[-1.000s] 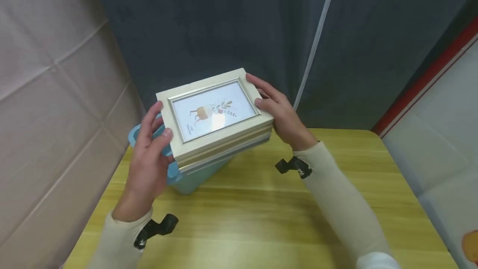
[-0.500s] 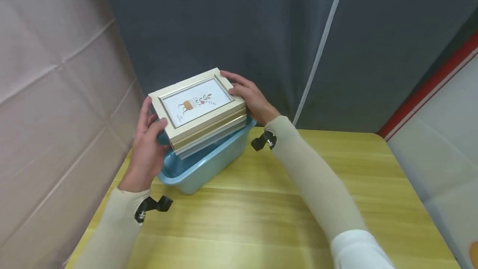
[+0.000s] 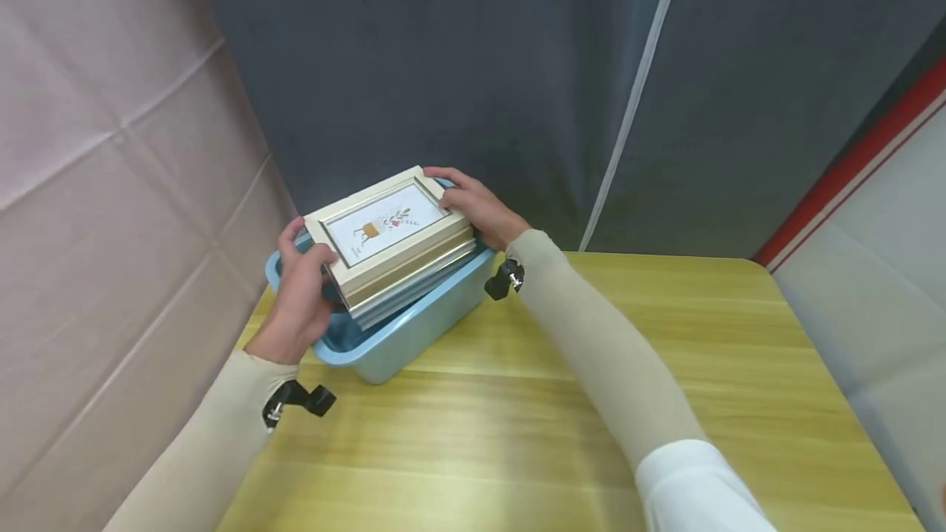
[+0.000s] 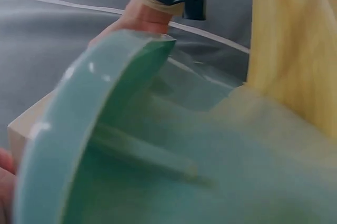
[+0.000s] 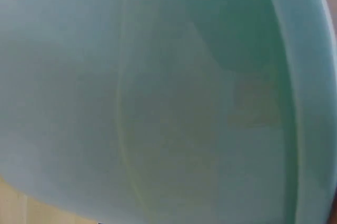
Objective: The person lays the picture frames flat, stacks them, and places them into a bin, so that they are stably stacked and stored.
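Note:
A stack of several picture frames, the top one cream with a deer drawing, is held between both hands over a light blue plastic basin. Its lower part sits within the basin's rim, tilted. My left hand grips the stack's left end, thumb on the top frame's edge. At the far right end my right hand grips it the same way. The basin's wall fills much of the left wrist view, and its outer side covers most of the right wrist view.
The basin stands on a yellow wood-grain table, near its back left corner. A dark grey curtain hangs behind, a pale padded wall rises at the left, and a white panel with red trim is at the right.
Both hands have carried the frame stack left and then down, from above the basin to within its rim. The basin has come more into view.

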`<state>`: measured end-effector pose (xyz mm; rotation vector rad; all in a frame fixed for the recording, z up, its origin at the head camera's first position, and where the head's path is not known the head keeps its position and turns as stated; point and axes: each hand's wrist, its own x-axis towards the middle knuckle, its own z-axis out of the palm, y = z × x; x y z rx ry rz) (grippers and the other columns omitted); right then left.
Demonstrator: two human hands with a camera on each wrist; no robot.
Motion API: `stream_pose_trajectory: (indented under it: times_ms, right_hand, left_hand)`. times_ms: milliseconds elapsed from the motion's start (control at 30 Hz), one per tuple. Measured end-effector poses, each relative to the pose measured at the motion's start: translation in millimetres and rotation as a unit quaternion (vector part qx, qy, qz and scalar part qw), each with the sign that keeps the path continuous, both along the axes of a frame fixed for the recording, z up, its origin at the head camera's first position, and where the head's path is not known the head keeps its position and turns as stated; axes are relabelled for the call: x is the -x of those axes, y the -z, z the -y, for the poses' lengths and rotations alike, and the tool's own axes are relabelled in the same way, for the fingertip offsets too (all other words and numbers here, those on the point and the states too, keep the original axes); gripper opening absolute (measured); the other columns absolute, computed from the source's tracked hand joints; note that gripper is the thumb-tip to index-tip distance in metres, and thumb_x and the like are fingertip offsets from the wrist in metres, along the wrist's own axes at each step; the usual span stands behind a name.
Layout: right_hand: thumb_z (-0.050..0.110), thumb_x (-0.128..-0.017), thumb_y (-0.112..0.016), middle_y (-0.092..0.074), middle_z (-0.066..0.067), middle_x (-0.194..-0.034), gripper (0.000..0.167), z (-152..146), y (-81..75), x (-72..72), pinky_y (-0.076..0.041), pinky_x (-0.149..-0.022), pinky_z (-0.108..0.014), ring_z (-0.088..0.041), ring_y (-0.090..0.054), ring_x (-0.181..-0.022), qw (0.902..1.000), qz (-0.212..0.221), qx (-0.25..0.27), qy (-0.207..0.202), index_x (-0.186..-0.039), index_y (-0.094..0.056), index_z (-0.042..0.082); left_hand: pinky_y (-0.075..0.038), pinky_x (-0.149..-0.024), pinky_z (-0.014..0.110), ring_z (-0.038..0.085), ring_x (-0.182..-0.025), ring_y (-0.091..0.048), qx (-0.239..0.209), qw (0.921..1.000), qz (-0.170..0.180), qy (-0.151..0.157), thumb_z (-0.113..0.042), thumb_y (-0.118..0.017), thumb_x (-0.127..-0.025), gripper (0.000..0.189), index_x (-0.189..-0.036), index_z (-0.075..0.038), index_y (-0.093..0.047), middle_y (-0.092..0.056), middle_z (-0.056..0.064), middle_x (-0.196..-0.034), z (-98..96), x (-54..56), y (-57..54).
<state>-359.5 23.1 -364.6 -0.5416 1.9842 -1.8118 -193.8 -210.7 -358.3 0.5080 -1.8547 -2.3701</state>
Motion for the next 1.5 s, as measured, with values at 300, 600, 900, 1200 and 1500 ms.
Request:
stream_pose_trajectory:
  times_ms: [300,600,900,1200,1500]
  right_hand:
    - [0.008,-0.094,-0.051,-0.038,-0.003,-0.165,0.071,4.4,8.1,8.9,-0.035,-0.113,-0.041,-0.027,-0.04,-0.141,0.9961,0.066,-0.054,-0.021,-0.159,-0.045,0.035]
    - [0.005,-0.092,-0.051,-0.041,-0.005,-0.162,0.075,-1.2,11.7,14.0,-0.036,-0.113,-0.039,-0.028,-0.043,-0.138,0.9925,0.107,-0.053,-0.026,-0.16,-0.043,0.035]
    - [-0.003,-0.089,-0.05,-0.035,-0.008,-0.167,0.086,-4.1,22.0,19.9,-0.038,-0.114,-0.041,-0.03,-0.045,-0.138,0.9873,0.139,-0.065,-0.043,-0.164,-0.035,0.035]
    - [-0.008,-0.087,-0.054,-0.025,-0.005,-0.174,0.093,-6.0,24.8,22.0,-0.029,-0.127,-0.046,-0.029,-0.034,-0.15,0.9881,0.134,-0.064,-0.04,-0.166,-0.032,0.036]
    - [-0.011,-0.086,-0.055,-0.028,-0.01,-0.172,0.098,-6.1,23.6,21.0,-0.04,-0.12,-0.047,-0.032,-0.042,-0.145,0.9872,0.129,-0.083,-0.044,-0.169,-0.025,0.031]
  left_hand:
    - [-0.046,-0.099,0.04,0.032,-0.127,-0.042,-0.028,0.997,0.06,-0.039,-0.001,-0.043,-0.089,0.083,-0.153,-0.039,-0.006,-0.021,0.018,-0.164,-5.0,21.6,16.1]
    - [-0.041,-0.117,0.045,0.037,-0.146,-0.036,-0.027,0.9965,0.078,-0.011,0.001,-0.044,-0.089,0.089,-0.157,-0.034,0.002,-0.014,0.02,-0.169,-9.8,29.3,19.1]
    - [-0.046,-0.113,0.048,0.037,-0.141,-0.044,-0.008,0.9957,0.091,0.016,0.012,-0.043,-0.086,0.101,-0.158,-0.033,0.013,-0.02,0.024,-0.167,-12.9,35.0,29.1]
    - [-0.05,-0.106,0.051,0.04,-0.14,-0.046,0.011,0.995,0.089,0.044,0.018,-0.043,-0.084,0.111,-0.159,-0.036,0.019,-0.025,0.026,-0.167,-12.0,36.8,31.3]
    - [-0.053,-0.111,0.055,0.044,-0.143,-0.048,0.048,0.9878,0.107,0.103,0.013,-0.045,-0.096,0.111,-0.159,-0.039,0.03,-0.023,0.029,-0.168,-12.8,36.6,31.0]
